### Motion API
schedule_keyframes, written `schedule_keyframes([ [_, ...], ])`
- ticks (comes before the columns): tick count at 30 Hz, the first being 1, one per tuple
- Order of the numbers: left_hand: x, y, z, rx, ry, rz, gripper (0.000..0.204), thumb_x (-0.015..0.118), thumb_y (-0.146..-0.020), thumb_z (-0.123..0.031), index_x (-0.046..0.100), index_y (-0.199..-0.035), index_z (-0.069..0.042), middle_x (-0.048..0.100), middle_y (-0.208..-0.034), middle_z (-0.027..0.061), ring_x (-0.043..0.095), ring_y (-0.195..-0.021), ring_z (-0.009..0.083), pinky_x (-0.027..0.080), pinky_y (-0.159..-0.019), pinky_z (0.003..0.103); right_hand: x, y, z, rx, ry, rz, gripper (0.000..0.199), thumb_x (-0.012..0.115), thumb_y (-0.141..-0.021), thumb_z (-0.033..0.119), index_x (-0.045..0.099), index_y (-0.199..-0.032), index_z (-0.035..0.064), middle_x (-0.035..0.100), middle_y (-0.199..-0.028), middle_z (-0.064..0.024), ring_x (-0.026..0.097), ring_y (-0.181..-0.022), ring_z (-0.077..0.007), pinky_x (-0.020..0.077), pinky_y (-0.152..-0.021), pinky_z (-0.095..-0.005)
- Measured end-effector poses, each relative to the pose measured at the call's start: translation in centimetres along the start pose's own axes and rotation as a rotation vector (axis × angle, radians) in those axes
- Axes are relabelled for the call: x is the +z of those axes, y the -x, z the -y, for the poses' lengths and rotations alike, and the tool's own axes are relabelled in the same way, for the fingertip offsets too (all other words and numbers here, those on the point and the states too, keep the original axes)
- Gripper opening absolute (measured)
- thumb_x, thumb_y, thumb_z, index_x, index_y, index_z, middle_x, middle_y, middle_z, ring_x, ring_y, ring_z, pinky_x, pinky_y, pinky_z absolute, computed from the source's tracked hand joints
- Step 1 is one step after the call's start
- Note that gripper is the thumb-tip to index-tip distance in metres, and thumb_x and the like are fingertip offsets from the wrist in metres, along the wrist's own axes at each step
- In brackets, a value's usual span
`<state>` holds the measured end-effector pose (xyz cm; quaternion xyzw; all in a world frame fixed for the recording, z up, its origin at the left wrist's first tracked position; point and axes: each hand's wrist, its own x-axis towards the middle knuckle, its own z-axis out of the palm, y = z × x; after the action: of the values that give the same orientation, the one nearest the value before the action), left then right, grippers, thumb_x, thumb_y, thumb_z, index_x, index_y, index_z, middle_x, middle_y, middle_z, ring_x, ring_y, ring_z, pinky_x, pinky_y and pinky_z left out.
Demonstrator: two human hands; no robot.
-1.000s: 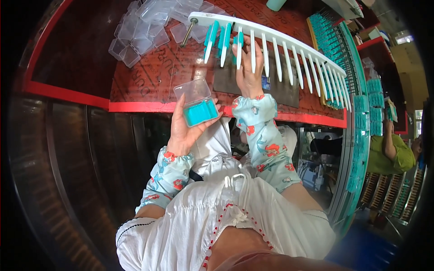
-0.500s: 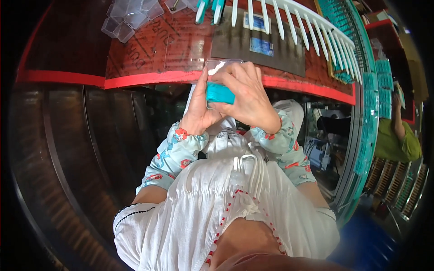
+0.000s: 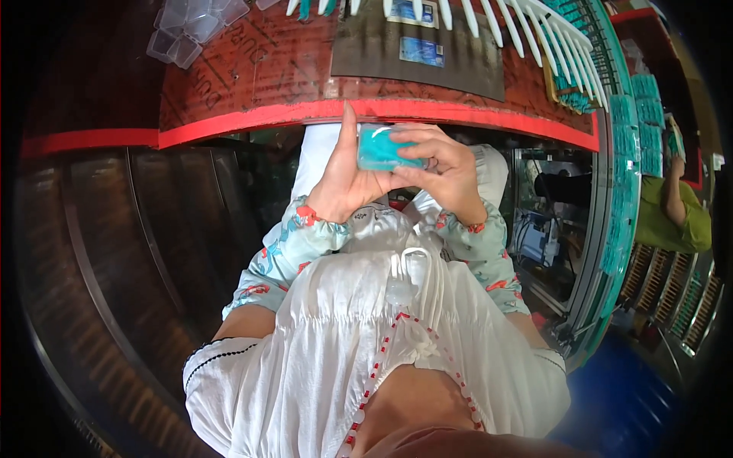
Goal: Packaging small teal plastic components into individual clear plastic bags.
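Observation:
Over my lap, just off the table's near edge, a small clear plastic box [image 3: 368,163] with teal contents [image 3: 382,145] sits between my two hands. My left hand [image 3: 341,182] supports its left end and underside, thumb pointing up along the side. From the right, my right hand [image 3: 445,162] has its fingers bent over the top and the right end, with the thumb along the near side. The left fingers are mostly hidden under the box. What exactly the teal pieces are cannot be made out through the plastic.
On the red-edged table [image 3: 252,116] lie clear plastic boxes [image 3: 187,30] at the far left and a dark board [image 3: 366,57]. A white pronged rack [image 3: 527,38] overhangs the back. Teal bundles [image 3: 647,126] line the right; beyond them is a person's green sleeve [image 3: 679,221].
My right hand has shifted right and its fingers have moved from inside the box to its outside. The teal stack now lies flat within the box, which is tilted differently. My view has shifted slightly.

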<state>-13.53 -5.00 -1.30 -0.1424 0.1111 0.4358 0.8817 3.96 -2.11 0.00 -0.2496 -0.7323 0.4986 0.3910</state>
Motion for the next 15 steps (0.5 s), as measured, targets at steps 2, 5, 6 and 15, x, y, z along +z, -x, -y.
schedule_keyframes([
  [2,0.1,-0.2,1.1,0.487,-0.553,-0.049,0.069,0.064,-0.086,-0.048,0.039,-0.134,-0.005,0.05,-0.126,0.0159,0.057,-0.11,0.0277,0.05,-0.094,0.042,0.3,0.8,0.1,0.321,-0.445,-0.274,0.016,0.065,-0.08,-0.008,0.064,-0.096,-0.0069,0.061,-0.12,-0.0173,0.058,-0.111,-0.0251,0.0469,-0.093,-0.0383],
  [5,-0.8,0.5,-1.6,0.8,-1.586,-0.083,0.053,0.078,-0.073,-0.003,0.053,-0.119,-0.002,0.061,-0.103,0.006,0.059,-0.093,0.0141,0.049,-0.084,0.029,-0.2,1.0,0.1,0.292,-0.42,-0.27,0.024,0.061,-0.088,0.002,0.057,-0.11,-0.0049,0.058,-0.118,-0.013,0.061,-0.099,-0.0181,0.0482,-0.089,-0.0332],
  [6,-1.0,0.9,-2.0,0.717,-1.47,-0.118,0.042,0.079,-0.074,-0.005,0.057,-0.11,-0.001,0.062,-0.093,0.0017,0.057,-0.086,0.01,0.047,-0.08,0.027,0.0,1.1,0.8,0.358,-0.546,-0.23,0.028,0.06,-0.09,0.006,0.054,-0.115,-0.0035,0.058,-0.115,-0.0112,0.061,-0.096,-0.0162,0.0483,-0.087,-0.0313],
  [15,1.5,1.4,-0.3,0.604,-1.461,-0.104,0.028,0.061,-0.093,-0.024,0.055,-0.106,0.0,0.058,-0.093,0.0021,0.053,-0.088,0.0095,0.044,-0.079,0.025,0.9,0.9,1.1,0.368,-0.243,-0.234,0.027,0.061,-0.093,0.018,0.052,-0.11,-0.0005,0.055,-0.1,-0.0038,0.052,-0.094,-0.009,0.043,-0.082,-0.024],
])
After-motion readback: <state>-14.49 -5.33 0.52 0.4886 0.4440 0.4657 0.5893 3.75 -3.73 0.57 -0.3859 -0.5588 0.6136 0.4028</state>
